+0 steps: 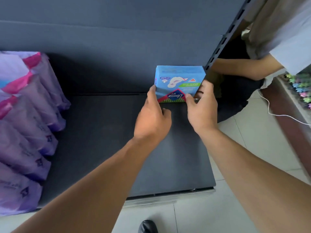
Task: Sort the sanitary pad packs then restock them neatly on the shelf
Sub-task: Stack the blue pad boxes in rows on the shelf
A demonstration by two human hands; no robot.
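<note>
Both hands on it: left hand (152,118) and right hand (201,108) each grip a side of the blue pad pack (179,81), standing at the shelf's (101,132) back right corner; purple packs (25,132) line the left edge.

A second person (276,37) crouches at the upper right, beyond the slotted metal post (223,39). They wear a light short-sleeved shirt, and one bare forearm (244,68) reaches in behind the post. Dark trousers (235,98) show below the arm. A thin white cable (272,113) trails from the shirt hem across the pale floor tiles (249,142). At the far right edge stands a reddish-brown cabinet (289,118) with small pastel star-shaped items (301,88) on top. The toe of a black shoe (148,227) shows at the bottom edge, on the tiles.
</note>
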